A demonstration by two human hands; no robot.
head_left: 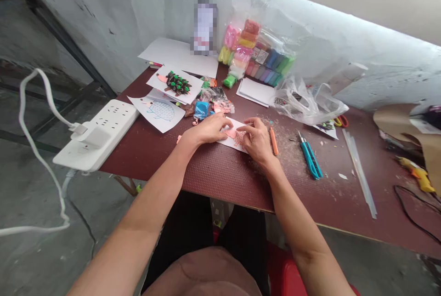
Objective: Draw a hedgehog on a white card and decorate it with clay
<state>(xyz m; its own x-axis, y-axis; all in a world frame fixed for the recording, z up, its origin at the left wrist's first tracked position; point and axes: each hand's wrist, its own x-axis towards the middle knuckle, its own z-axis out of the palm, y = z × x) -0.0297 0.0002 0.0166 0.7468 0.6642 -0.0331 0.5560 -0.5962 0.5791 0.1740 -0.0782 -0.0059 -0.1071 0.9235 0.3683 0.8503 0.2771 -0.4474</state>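
A small white card (224, 141) with a hedgehog drawing lies on the dark red table, pink clay (231, 132) covering the head end of the figure. My left hand (212, 128) rests on the card's left side, its bent fingertips at the clay's edge. From the right, my right hand (257, 139) reaches over the drawing with fingers curved and somewhat apart, touching the card and clay. Neither hand visibly grips anything. Just right of my right hand is an orange marker (274, 141). Blue clay (201, 110) in wrapping sits behind my left hand.
Scissors and a cutter with teal handles (310, 160) lie right, before glue sticks (360, 174) and a yellow glue gun (418, 174). A white power strip (113, 121) is at the left edge. Hedgehog pictures (161, 111), clay packs (265, 64) and a plastic bag (306, 103) stand behind.
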